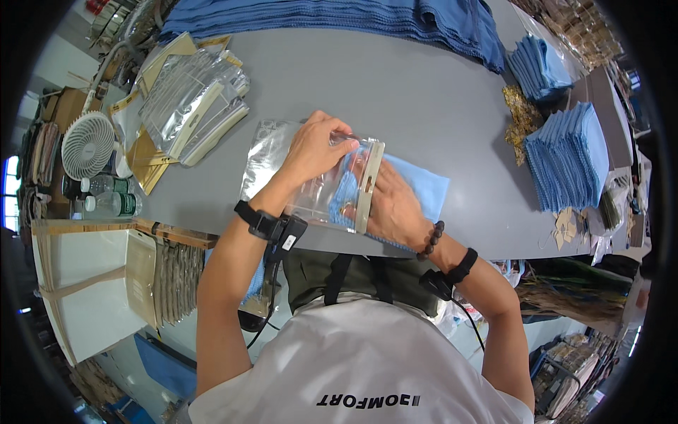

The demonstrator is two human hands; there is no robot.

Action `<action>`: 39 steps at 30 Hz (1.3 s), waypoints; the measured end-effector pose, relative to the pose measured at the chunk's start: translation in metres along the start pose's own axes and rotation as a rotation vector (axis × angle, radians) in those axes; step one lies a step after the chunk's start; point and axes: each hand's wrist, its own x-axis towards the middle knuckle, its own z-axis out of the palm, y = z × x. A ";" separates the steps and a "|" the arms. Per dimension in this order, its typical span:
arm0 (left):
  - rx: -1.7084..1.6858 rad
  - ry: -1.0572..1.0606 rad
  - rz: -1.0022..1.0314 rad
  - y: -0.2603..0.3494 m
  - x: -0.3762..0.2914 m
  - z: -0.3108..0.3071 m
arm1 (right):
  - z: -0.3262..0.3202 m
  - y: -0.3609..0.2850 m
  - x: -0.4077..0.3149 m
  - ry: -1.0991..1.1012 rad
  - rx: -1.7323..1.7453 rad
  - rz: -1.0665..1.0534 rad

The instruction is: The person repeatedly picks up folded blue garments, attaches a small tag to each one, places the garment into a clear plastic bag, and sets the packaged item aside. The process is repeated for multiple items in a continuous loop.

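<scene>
In front of me on the grey table (466, 159) lies a clear plastic bag (312, 196) with a pale hanger strip along its mouth. My left hand (318, 146) grips the bag's far edge between thumb and fingers. Through the mouth, the fingers of my right hand (394, 204) reach inside with a folded light blue cloth (424, 183). Part of this cloth shows through the plastic, while its right portion sticks out past the strip. My right palm hides the cloth's middle.
More clear bags (185, 100) are piled at left, near a white fan (89, 146) and plastic bottles (114, 204). Darker blue cloths (328, 16) lie along the far edge. Light blue cloth stacks (567, 159) stand right, beside gold-coloured material (519, 119). A white box (90, 281) sits below left.
</scene>
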 end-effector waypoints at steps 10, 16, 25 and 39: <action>-0.037 0.193 0.010 0.040 -0.076 -0.005 | 0.016 -0.020 0.015 0.018 0.033 0.058; -0.221 -0.107 -0.385 0.041 -0.118 -0.004 | 0.011 -0.005 0.026 0.231 -0.026 0.165; -0.084 0.124 -0.081 0.032 -0.112 -0.012 | 0.034 0.005 0.060 0.173 -0.178 0.100; 0.058 0.276 0.008 0.016 -0.122 0.003 | -0.030 -0.014 -0.033 -0.094 -0.014 -0.098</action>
